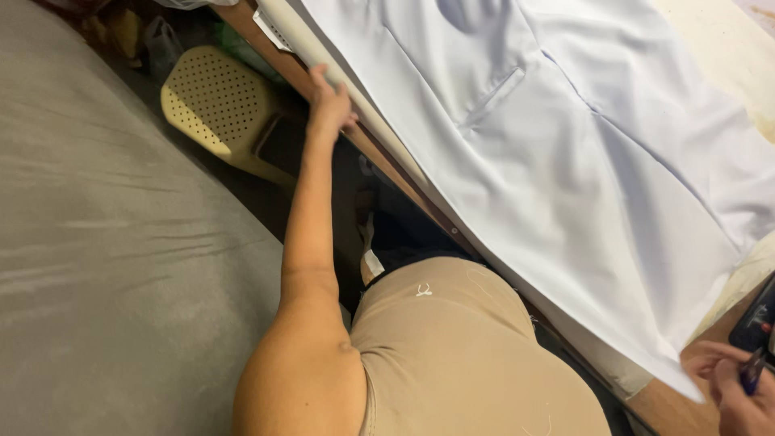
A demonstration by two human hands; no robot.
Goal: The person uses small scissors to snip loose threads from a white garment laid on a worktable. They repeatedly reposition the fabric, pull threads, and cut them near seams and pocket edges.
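Left hand (329,105): arm stretched out straight, fingers loosely curled over the counter (379,157) edge, touching a pale rolled strip (339,77) that runs along that edge. No full clamp visible; the palm is turned away, so the grip on it cannot be told for sure.

Right hand (731,387): low at the frame corner, partly cut off. Fingers closed around a slim dark pen-like object (752,371). A dark phone-like slab (757,319) lies just beside it on the counter.

White fabric (565,161): smooth, matte, spread across the counter between the two hands, with stitched seams and a slanted pocket opening; its edge hangs over the wooden rim.

Beige shirt (452,355) on the torso, stray white threads on it.

Below the counter: cream plastic stool (222,101), perforated seat. Grey wrinkled cloth surface (105,242) to the left.
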